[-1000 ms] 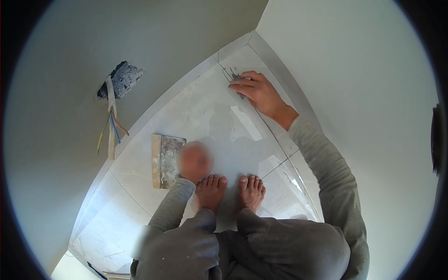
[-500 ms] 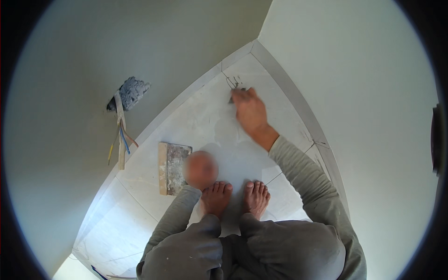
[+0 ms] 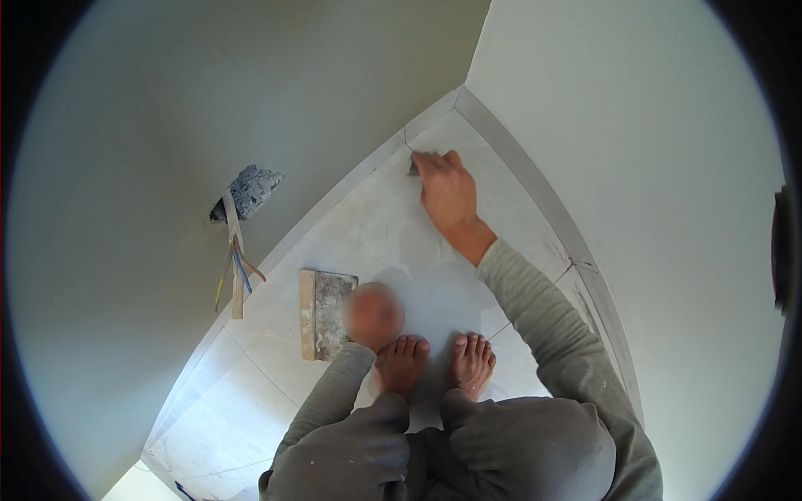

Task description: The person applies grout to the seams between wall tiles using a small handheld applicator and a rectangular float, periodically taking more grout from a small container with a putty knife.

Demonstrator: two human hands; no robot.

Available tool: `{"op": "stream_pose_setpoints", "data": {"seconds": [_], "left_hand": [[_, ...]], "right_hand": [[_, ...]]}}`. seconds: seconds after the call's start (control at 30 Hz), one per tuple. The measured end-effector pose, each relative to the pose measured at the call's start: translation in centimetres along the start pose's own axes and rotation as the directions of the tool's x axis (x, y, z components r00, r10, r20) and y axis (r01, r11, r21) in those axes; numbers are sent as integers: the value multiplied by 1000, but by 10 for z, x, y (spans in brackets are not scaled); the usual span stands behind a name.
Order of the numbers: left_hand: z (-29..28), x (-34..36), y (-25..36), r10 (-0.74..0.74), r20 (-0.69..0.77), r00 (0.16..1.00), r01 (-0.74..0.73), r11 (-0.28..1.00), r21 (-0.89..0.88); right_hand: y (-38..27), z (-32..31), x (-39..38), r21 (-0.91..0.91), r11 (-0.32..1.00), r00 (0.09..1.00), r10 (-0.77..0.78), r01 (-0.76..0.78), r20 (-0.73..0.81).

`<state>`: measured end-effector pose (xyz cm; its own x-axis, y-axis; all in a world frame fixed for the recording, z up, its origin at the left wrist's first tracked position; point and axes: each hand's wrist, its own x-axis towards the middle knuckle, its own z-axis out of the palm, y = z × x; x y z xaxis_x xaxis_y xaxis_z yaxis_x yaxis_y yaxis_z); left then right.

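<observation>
My right hand (image 3: 448, 194) reaches forward to the pale tiled floor near the corner. Its fingers are closed on a small dark flat piece (image 3: 413, 167), pressed down beside a tile joint; most of it is hidden by the fingers, so its kind does not show. A wide scraper (image 3: 332, 313) with a pale wooden strip along one edge and a stained grey blade is at the left, close to the floor. My left hand (image 3: 374, 316) overlaps the blade's right edge. It is blurred, so its fingers and grip cannot be made out.
Grey skirting tile (image 3: 535, 192) runs along both walls to the corner. In the left wall is a rough hole (image 3: 255, 190), with a pale conduit and loose coloured wires (image 3: 241, 271) hanging out. My bare feet (image 3: 473, 365) are on the floor below. Dark smears mark the right-hand joint.
The view has shifted slightly, moving the scene down and right. My right hand has moved over the dark scribbled marks by the joint, which no longer show. My left hand stays beside the scraper.
</observation>
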<state>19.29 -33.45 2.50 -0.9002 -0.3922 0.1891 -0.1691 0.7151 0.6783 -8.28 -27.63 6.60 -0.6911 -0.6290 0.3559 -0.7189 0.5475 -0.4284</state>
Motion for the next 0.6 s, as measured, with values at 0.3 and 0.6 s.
{"op": "stream_pose_setpoints", "data": {"seconds": [0.3,0.6], "left_hand": [[-1,1,2,-15,5,1000,15,1000,-24],[3,-1,1,-14,11,1000,14,1000,-11]], "right_hand": [[9,-3,20,56,995,995,73,-77,69],[6,18,20,44,996,988,72,-79,133]]}}
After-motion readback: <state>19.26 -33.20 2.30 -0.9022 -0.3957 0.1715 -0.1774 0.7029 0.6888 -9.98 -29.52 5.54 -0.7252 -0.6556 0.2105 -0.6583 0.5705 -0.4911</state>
